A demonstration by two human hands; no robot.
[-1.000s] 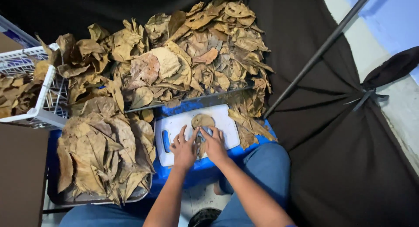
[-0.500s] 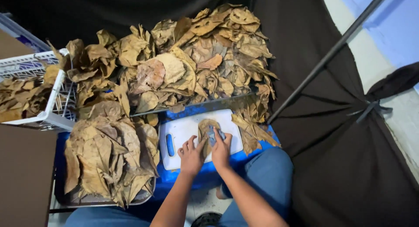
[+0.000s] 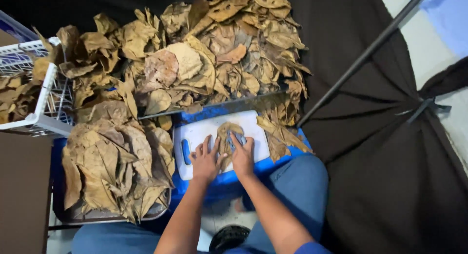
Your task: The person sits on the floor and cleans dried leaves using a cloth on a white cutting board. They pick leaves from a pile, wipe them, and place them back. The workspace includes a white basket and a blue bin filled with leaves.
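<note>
Both my hands sit on a dry brown leaf [image 3: 225, 137] on the white plastic cutting board [image 3: 200, 132]: left hand [image 3: 204, 159] spread flat, right hand [image 3: 242, 154] curled on a small blue-grey tool [image 3: 237, 138]. Big brown leaf pile [image 3: 195, 54] at 12 o'clock.

The right hand [image 3: 242, 156] covers a small bluish tool [image 3: 240, 138], perhaps a blade, too small to tell. The white basket [image 3: 43, 100] runs off the left edge. The dry leaf [image 3: 225, 137] lies partly hidden under both palms.
</note>
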